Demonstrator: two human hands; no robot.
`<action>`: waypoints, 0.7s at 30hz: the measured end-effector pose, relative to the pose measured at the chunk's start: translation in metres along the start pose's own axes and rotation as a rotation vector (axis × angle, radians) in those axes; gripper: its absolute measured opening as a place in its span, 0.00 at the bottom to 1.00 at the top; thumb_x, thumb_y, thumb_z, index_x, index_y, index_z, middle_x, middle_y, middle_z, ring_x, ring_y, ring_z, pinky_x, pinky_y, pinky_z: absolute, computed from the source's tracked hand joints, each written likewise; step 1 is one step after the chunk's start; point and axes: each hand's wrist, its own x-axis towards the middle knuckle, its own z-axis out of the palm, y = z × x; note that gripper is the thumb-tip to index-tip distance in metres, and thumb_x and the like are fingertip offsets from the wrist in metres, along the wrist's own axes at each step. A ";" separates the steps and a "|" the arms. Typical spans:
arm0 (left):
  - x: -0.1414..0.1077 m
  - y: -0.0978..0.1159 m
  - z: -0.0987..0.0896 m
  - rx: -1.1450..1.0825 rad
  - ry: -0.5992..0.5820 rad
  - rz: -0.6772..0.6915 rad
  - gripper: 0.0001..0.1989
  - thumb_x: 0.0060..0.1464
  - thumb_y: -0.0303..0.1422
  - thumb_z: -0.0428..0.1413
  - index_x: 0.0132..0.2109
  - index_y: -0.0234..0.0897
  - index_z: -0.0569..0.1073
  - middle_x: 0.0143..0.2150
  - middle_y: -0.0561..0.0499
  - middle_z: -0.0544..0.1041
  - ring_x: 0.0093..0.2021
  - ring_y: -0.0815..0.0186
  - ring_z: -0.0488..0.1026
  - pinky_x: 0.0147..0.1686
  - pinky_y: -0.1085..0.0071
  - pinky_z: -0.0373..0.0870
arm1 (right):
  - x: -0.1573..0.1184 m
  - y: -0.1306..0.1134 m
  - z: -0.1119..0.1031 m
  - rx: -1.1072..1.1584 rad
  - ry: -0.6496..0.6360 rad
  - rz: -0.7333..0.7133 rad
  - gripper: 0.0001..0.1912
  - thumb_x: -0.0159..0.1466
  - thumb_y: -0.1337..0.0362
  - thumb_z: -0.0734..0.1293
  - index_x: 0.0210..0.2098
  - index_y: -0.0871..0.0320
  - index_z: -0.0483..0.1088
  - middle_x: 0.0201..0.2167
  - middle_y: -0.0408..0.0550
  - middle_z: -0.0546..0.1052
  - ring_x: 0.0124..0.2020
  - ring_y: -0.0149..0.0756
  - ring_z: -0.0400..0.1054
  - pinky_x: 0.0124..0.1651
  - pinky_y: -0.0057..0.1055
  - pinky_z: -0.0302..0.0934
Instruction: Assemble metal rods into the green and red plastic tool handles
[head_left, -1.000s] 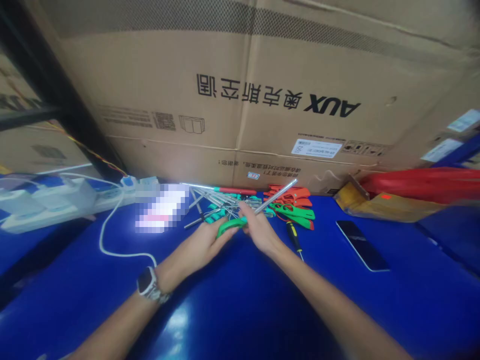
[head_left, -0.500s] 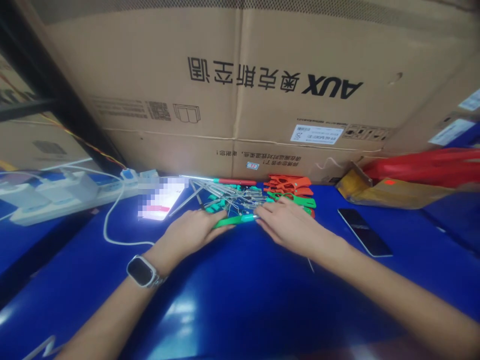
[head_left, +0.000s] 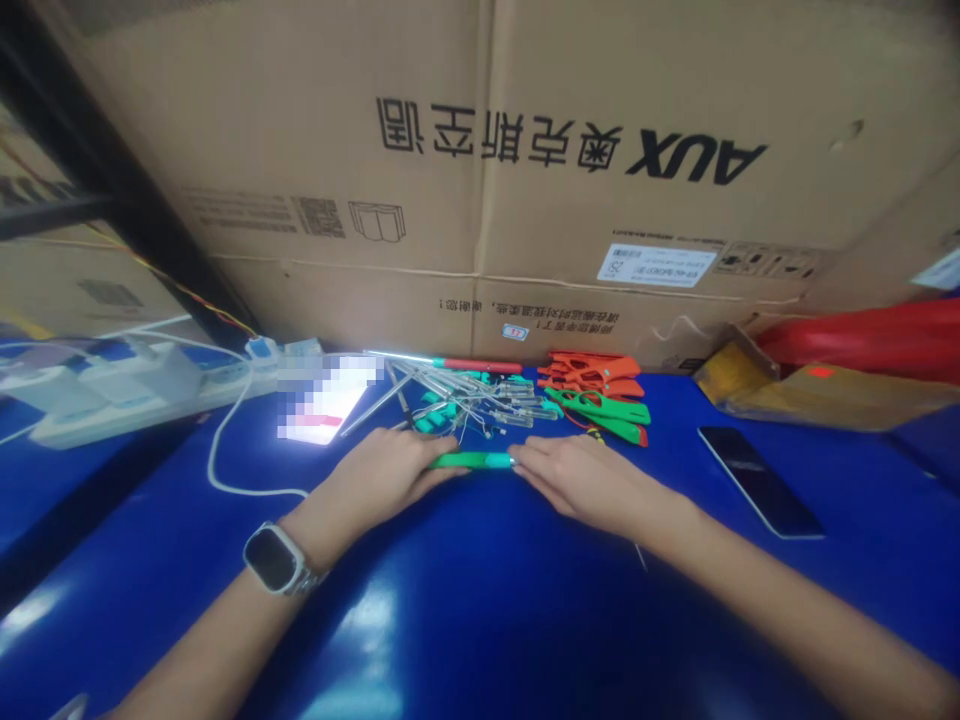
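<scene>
Left hand pinches 1 end of a green handle; right hand pinches the silver bit past its teal collar. Handle lies crosswise between the 2 hands, near side of the parts pile; can't tell if it touches the table. Watch on left wrist. Pile beyond: metal rods, small teal and clear bits, then orange pieces and green pieces at right. Surface: glossy blue table, pale light reflections at lower left. Dark phone right; bright, pixelated patch left, by white power strip. Room: big cardboard box behind, print upside down; black post left; red bag far right.
</scene>
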 end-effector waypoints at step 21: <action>-0.004 -0.002 -0.003 -0.184 0.003 0.025 0.11 0.67 0.36 0.49 0.46 0.40 0.74 0.40 0.49 0.79 0.39 0.61 0.77 0.37 0.69 0.68 | 0.009 -0.007 -0.004 -0.059 -0.058 -0.027 0.11 0.73 0.66 0.56 0.44 0.60 0.69 0.39 0.51 0.79 0.30 0.35 0.73 0.30 0.32 0.53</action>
